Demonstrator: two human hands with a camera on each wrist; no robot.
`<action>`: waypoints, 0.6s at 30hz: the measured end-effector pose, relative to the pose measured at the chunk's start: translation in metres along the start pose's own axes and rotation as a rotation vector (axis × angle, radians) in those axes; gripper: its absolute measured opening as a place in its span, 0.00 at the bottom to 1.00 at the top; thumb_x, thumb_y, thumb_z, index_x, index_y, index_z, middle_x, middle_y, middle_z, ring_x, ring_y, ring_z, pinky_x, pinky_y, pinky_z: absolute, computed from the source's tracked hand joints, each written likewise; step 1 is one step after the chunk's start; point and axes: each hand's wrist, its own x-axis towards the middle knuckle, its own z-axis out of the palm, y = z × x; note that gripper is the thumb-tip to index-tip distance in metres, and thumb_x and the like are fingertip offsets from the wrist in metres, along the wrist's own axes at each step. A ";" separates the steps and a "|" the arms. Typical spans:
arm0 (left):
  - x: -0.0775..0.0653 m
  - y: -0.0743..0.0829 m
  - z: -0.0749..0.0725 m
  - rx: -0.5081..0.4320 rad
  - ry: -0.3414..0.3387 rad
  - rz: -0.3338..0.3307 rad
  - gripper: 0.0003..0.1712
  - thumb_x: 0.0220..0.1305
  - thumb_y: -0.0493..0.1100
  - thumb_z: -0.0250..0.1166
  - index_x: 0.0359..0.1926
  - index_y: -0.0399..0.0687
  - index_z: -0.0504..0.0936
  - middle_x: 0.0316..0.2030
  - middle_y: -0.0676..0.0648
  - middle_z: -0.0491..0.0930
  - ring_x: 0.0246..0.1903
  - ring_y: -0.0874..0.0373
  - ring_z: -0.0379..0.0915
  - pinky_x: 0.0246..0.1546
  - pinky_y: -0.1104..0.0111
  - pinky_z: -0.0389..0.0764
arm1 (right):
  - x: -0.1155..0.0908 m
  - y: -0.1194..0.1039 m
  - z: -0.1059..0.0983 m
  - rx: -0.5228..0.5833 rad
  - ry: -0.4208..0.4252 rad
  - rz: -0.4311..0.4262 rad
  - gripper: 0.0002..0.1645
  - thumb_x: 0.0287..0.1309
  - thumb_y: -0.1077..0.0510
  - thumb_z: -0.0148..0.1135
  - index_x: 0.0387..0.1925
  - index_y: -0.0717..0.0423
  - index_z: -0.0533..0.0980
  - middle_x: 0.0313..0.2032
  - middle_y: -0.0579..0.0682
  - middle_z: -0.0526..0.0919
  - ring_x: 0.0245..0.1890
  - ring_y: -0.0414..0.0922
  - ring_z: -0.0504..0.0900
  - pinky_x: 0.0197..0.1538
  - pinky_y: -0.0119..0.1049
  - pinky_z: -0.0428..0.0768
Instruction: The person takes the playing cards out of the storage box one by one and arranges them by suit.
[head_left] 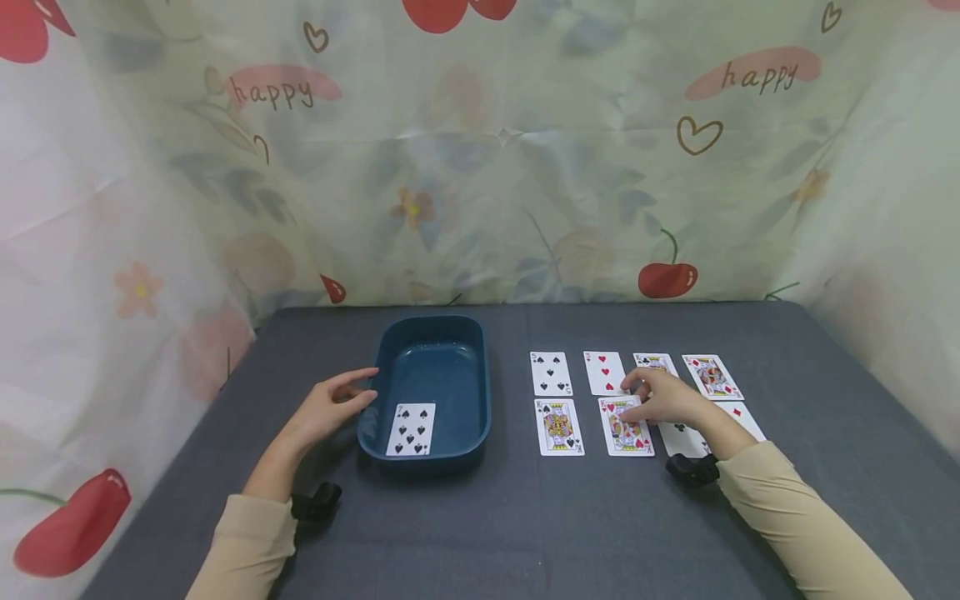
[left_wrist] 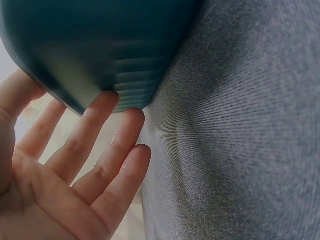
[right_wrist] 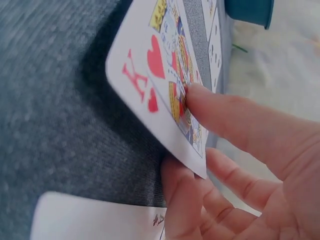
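Note:
At the right, my right hand pinches the king of hearts by its right edge. The thumb lies on the card's face and a fingertip is under the edge, which is lifted off the cloth. My left hand reaches to the left side of the dark blue tray, its fingers loosely extended with fingertips at the rim. Inside the tray lies a seven of spades. Beside the king of hearts, on its left, is a king of spades.
A back row holds a spades number card, a three of hearts, a clubs face card and a king of diamonds. A clubs card and a red-suit card lie partly under the right arm. Printed curtains surround the grey tabletop.

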 end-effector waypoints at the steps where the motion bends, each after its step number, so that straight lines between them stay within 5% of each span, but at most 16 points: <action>1: 0.000 0.000 0.000 0.000 0.000 0.000 0.30 0.65 0.53 0.58 0.66 0.52 0.66 0.53 0.36 0.77 0.54 0.46 0.73 0.54 0.51 0.73 | 0.000 -0.001 0.000 -0.016 0.005 -0.004 0.28 0.42 0.57 0.72 0.44 0.66 0.72 0.26 0.51 0.71 0.22 0.41 0.71 0.26 0.33 0.72; 14: 0.001 -0.001 0.000 0.003 0.002 -0.013 0.29 0.65 0.50 0.57 0.66 0.53 0.66 0.54 0.37 0.77 0.54 0.46 0.72 0.55 0.51 0.72 | 0.001 -0.006 0.002 -0.133 0.051 0.047 0.31 0.39 0.53 0.74 0.45 0.62 0.73 0.33 0.56 0.75 0.31 0.46 0.71 0.29 0.34 0.68; 18: 0.001 0.000 0.001 0.001 0.002 -0.022 0.29 0.66 0.50 0.57 0.66 0.53 0.66 0.54 0.36 0.76 0.54 0.45 0.72 0.55 0.50 0.72 | 0.002 -0.015 0.002 -0.112 0.057 0.000 0.30 0.42 0.52 0.72 0.46 0.63 0.72 0.34 0.57 0.77 0.32 0.46 0.73 0.31 0.34 0.70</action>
